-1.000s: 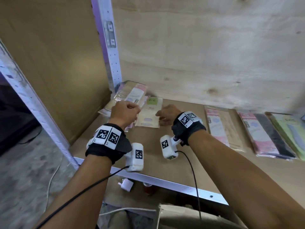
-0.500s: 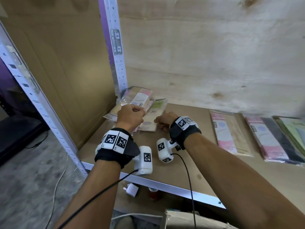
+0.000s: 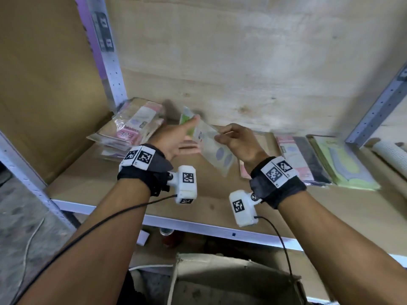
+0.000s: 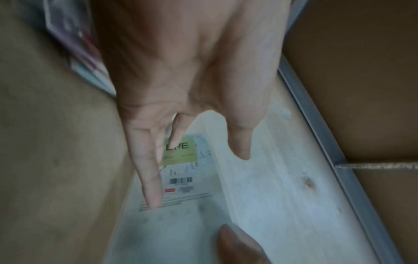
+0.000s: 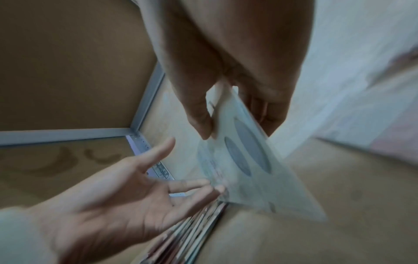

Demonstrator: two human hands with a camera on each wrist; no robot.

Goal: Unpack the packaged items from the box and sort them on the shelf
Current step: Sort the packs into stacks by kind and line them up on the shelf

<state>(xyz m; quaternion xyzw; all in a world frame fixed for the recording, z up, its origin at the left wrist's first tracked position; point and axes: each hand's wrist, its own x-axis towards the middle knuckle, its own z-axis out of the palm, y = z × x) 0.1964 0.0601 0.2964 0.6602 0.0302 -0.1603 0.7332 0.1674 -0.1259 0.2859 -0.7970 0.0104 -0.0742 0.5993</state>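
Observation:
My right hand (image 3: pixel 233 139) pinches a flat clear packet with a green label (image 3: pixel 209 146) and holds it tilted above the shelf board (image 3: pixel 92 186). The right wrist view shows thumb and fingers (image 5: pixel 201 123) clamped on the packet (image 5: pixel 244 160). My left hand (image 3: pixel 178 137) is open, palm up, fingers straight, touching the packet's far end. In the left wrist view its fingers (image 4: pixel 149 178) lie over the packet's green label (image 4: pixel 181 151). A loose stack of pink and beige packets (image 3: pixel 132 128) sits in the shelf's back left corner.
More flat packets lie in a row on the right: a pink and black one (image 3: pixel 301 157) and a green one (image 3: pixel 343 161). A metal upright (image 3: pixel 110 69) stands behind the left stack. An open cardboard box (image 3: pixel 231 280) sits below the shelf's front edge (image 3: pixel 198 227).
Both hands lifted off the shelf. The green-labelled packet that lay beside the left stack is now raised and tilted in my right hand. My left hand let go of the stack and opened.

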